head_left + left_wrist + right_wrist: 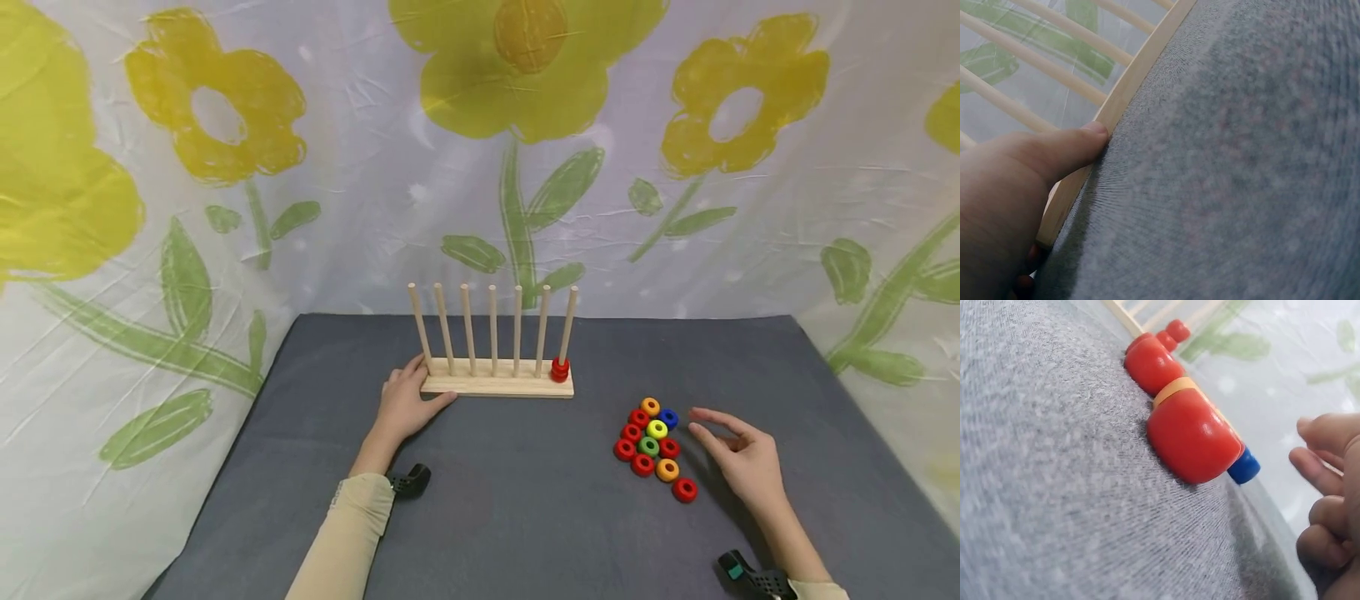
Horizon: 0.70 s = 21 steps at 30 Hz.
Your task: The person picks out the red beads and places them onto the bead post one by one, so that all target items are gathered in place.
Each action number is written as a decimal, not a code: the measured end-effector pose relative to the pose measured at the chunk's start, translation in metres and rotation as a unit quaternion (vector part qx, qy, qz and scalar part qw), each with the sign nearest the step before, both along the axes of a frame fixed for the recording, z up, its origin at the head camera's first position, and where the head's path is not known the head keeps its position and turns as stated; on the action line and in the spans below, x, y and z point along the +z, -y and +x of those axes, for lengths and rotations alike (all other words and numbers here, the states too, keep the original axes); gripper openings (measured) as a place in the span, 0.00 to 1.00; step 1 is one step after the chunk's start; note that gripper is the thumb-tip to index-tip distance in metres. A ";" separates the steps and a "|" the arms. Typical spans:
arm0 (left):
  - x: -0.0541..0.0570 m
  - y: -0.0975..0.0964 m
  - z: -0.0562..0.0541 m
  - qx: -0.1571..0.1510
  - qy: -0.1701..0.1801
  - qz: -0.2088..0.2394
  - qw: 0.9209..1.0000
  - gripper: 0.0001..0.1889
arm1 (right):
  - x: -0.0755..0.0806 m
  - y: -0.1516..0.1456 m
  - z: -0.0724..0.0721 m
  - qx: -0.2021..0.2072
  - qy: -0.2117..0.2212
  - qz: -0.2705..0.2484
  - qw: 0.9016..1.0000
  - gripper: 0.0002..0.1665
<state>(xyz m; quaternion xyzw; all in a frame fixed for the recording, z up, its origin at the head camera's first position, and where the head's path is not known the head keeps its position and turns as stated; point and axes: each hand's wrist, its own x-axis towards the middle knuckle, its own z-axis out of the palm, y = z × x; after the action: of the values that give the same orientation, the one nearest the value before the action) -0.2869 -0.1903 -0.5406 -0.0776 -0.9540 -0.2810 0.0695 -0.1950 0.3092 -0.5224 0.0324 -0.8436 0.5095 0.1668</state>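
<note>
A wooden peg stand [495, 387] with a row of several upright pegs stands toward the back of the table. Red rings [559, 371] are stacked low on its rightmost peg. My left hand [403, 405] grips the left end of the base, and in the left wrist view the thumb [1075, 149] lies along its front edge. Loose rings lie in a cluster to the right: red [625, 450], orange [667, 470], yellow [657, 429], green [648, 447] and blue [668, 418]. Just right of them hovers my right hand [744, 463], holding nothing, thumb and forefinger apart.
A dark grey cloth [525, 500] covers the table. Behind and at the sides hangs a pale curtain [360, 208] painted with yellow flowers. One red ring [685, 490] lies at the near end of the cluster. Each wrist wears a black camera strap [411, 482].
</note>
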 end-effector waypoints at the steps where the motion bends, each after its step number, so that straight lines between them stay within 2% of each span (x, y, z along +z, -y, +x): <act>1: 0.000 0.000 0.000 0.001 0.001 -0.001 1.000 0.42 | -0.002 -0.001 -0.001 -0.001 0.003 0.002 1.000 0.18; 6: 0.000 0.000 0.000 0.002 0.001 0.002 1.000 0.42 | -0.008 -0.002 -0.003 -0.001 0.007 0.018 1.000 0.18; 21: -0.004 0.000 -0.003 0.005 0.003 0.002 1.000 0.43 | -0.015 -0.001 -0.004 0.014 0.031 0.050 0.998 0.16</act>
<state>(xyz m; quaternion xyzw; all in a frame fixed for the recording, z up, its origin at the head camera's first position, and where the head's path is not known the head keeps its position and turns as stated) -0.2897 -0.1904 -0.5442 -0.0715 -0.9541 -0.2829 0.0679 -0.1992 0.3105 -0.5370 0.0367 -0.8724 0.4693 0.1316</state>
